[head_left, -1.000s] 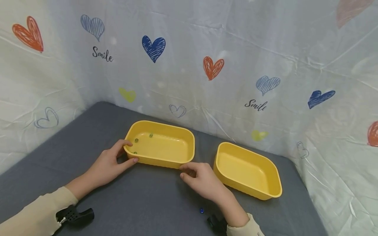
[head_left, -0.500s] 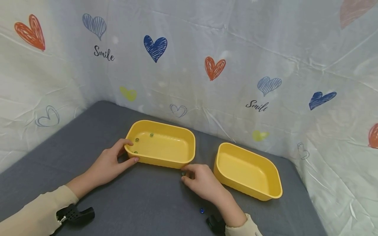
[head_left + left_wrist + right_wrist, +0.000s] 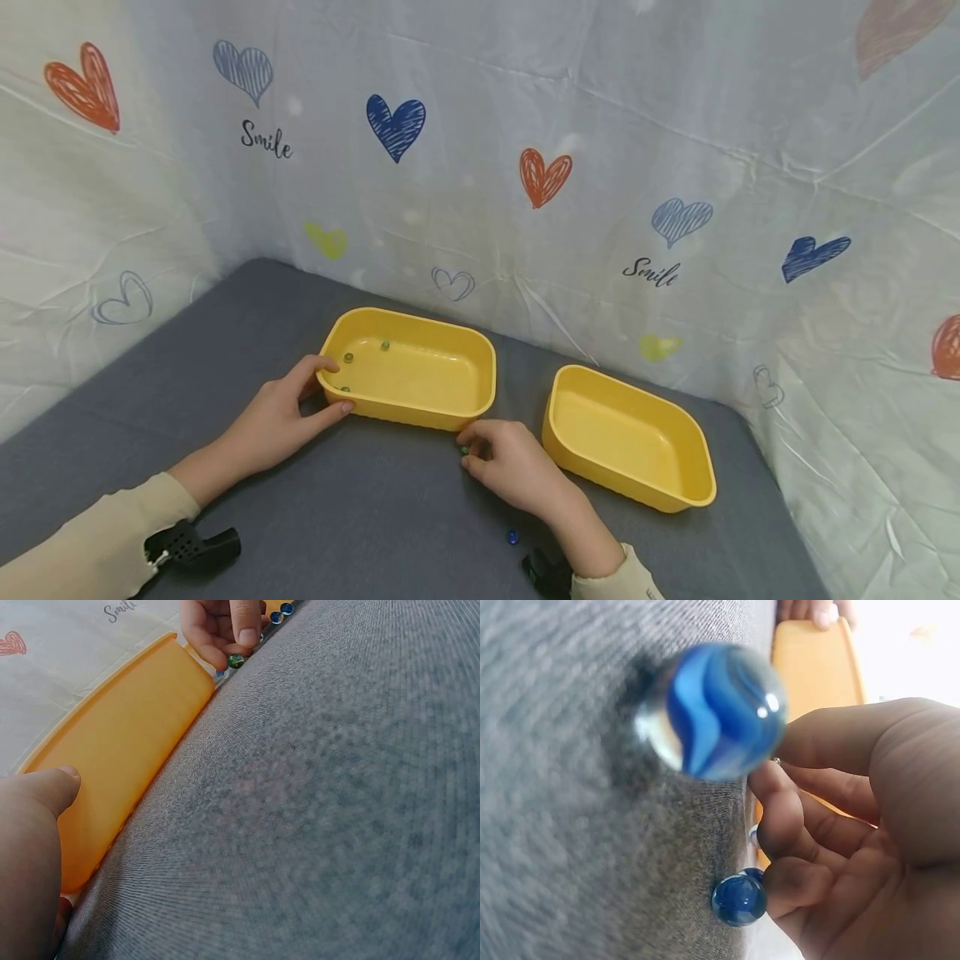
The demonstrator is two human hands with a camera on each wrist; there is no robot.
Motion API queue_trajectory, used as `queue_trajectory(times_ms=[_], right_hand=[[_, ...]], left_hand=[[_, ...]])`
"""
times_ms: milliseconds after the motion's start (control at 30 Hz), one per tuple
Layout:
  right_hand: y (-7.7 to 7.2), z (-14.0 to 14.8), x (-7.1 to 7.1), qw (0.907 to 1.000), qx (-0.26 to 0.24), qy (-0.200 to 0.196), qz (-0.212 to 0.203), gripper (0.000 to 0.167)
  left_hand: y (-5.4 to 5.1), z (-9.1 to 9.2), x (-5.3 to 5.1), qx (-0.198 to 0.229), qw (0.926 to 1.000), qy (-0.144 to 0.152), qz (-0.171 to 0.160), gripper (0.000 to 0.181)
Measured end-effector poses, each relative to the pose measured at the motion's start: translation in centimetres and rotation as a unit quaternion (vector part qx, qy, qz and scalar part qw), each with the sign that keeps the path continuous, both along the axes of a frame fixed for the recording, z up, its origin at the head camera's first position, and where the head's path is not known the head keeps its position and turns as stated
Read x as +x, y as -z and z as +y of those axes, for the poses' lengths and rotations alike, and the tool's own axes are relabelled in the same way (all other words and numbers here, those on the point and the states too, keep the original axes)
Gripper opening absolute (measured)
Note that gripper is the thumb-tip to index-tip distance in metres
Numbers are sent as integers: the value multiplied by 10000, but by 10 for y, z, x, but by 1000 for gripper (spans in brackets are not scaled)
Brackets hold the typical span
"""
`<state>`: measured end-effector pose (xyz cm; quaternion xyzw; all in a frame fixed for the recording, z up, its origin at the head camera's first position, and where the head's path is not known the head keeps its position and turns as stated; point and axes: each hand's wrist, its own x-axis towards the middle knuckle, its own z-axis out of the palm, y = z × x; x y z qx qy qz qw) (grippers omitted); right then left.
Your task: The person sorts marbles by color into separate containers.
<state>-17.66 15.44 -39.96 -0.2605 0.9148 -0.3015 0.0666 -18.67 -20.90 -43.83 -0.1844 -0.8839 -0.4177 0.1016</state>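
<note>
The left hand [image 3: 281, 412] grips the left tub [image 3: 420, 373], three green marbles [image 3: 386, 346] already inside; just off its near right corner, I see the right hand [image 3: 517, 467] pinching another green marble [image 3: 236, 661], blue marbles [image 3: 739, 901] still outside.

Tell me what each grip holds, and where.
Left grip: the left yellow tray, held at its near left corner. Right grip: a green marble lies at the fingertips; whether it is pinched cannot be told.

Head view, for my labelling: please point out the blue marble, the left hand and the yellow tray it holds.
Blue marble [image 3: 513, 537]: head view, middle of its visible surface.
Left hand [image 3: 274, 416]: head view, back of the hand.
Yellow tray [image 3: 414, 372]: head view, bare inner floor.
</note>
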Motion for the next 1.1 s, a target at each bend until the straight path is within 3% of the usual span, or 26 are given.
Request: queue_trajectory(times_ms=[500,867,1100], right_hand=[[-1,0,0,9999,103,13,-53,9],[-3,1,0,10000,-20,-79,-32,9],[-11,3,1,9991,-326,-135,-249,7]], left_hand=[[1,-1,1,38,10000,5,69,53],[4,0,-2,2,10000,-7,40,56],[2,0,-3,-28,10000,1,13,56]])
